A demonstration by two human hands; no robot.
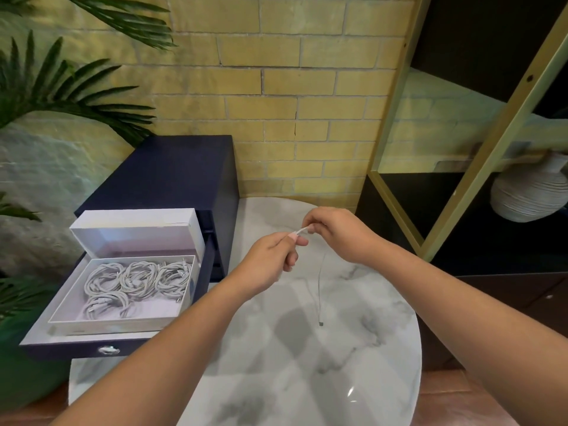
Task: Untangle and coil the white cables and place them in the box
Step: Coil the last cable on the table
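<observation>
Left hand (pixel 273 256) and right hand (pixel 335 232) pinch a thin white cable (pixel 302 231), its plug apparently dangling. Coiled cables (pixel 138 278) fill the box (pixel 116 327) beside.

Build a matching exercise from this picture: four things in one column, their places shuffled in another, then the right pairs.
Things
1. coiled cables
2. loose cable
3. vase
4. box

Places
A. on the dark shelf
B. on the open drawer
C. pinched by the left hand and right hand, above the table
D. inside the box

Pairs: 1-D, 2-C, 3-A, 4-B
</observation>
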